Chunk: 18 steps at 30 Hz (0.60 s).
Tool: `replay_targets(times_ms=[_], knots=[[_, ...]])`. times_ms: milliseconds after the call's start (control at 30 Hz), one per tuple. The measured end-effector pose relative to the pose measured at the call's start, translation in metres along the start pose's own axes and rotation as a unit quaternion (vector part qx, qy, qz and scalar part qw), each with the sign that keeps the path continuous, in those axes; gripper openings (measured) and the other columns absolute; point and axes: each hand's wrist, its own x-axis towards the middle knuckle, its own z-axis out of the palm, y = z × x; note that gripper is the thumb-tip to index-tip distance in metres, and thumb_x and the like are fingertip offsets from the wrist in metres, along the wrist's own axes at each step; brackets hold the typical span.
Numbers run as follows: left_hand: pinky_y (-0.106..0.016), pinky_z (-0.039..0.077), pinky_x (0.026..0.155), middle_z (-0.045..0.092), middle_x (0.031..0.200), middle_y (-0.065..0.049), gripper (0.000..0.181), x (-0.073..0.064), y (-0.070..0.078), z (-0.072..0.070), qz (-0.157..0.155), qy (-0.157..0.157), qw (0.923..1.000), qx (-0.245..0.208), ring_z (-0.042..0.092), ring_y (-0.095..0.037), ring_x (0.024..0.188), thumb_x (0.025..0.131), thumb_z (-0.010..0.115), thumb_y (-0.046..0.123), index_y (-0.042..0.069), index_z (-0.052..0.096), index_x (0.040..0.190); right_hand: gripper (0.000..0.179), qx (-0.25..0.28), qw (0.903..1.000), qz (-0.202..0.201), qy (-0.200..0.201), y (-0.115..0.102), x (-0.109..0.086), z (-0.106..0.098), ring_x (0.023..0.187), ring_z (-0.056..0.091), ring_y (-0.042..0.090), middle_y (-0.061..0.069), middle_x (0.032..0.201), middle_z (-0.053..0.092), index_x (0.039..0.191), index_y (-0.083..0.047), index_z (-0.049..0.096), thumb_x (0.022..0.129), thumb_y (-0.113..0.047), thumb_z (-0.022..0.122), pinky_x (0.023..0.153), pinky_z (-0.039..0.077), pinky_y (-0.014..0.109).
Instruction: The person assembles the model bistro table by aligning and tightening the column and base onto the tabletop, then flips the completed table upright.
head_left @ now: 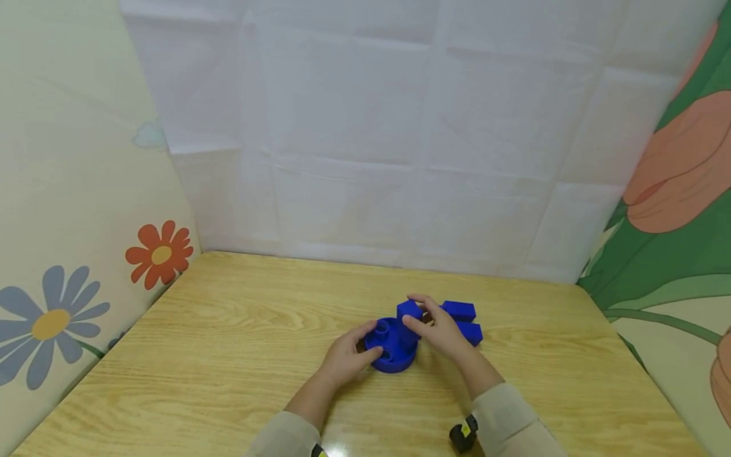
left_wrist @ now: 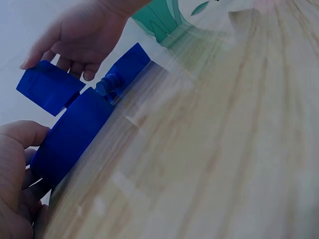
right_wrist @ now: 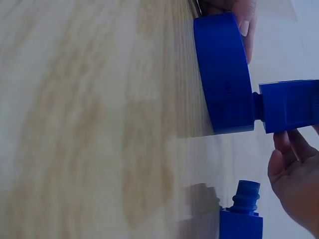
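Observation:
A round blue base point(head_left: 394, 364) with raised sockets lies flat on the table. My left hand point(head_left: 345, 357) grips its left side, the thumb over the rim, and the fingers curl behind it in the left wrist view. Above the base's right side stands a blue block point(head_left: 406, 325), upright, pinched between the thumb and fingers of my right hand point(head_left: 448, 333). In the right wrist view, a short narrow neck point(right_wrist: 257, 105) shows between the block point(right_wrist: 290, 105) and the base point(right_wrist: 223, 74). The neck's lower end is hidden inside the base.
Two more blue blocks lie to the right of the base, a farther one point(head_left: 459, 310) and a nearer one point(head_left: 471, 332). A ridged plug point(right_wrist: 246, 196) sticks out of one loose block. Behind the wooden table point(head_left: 257, 304) hangs a white cloth point(head_left: 354, 127).

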Motion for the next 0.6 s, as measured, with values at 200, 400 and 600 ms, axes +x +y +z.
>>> replay_targets(times_ms=[200,400,600], knots=[[-0.055,0.037,0.11,0.054,0.141,-0.022,0.057,0.0,0.0,0.0,-0.005,-0.002,1.0,-0.002,0.049,-0.04,0.132,0.088,0.069,0.022,0.003,0.053,0.14,0.048,0.063,0.9979,0.0,0.015,0.007,-0.002,0.003,0.12,0.056,0.036,0.023,0.135,0.056,0.143,-0.009,0.045,0.099,-0.024,0.057,0.096,0.05,0.049],[-0.054,0.036,0.111,0.054,0.141,-0.02,0.056,0.0,0.001,0.0,-0.007,0.001,1.0,-0.001,0.048,-0.04,0.133,0.088,0.07,0.021,0.004,0.053,0.14,0.043,0.125,0.9913,-0.018,0.037,0.01,-0.004,0.005,0.121,0.052,0.038,0.027,0.135,0.053,0.14,0.0,0.047,0.097,-0.008,0.046,0.095,0.05,0.048],[-0.054,0.035,0.112,0.053,0.142,-0.02,0.056,-0.002,0.002,0.0,-0.011,-0.001,0.9999,-0.005,0.047,-0.04,0.134,0.089,0.07,0.021,0.005,0.053,0.14,0.044,0.146,0.9884,0.003,0.042,0.012,-0.007,0.006,0.11,0.056,0.027,0.023,0.127,0.057,0.14,-0.005,0.046,0.098,-0.014,0.055,0.089,0.052,0.039]])
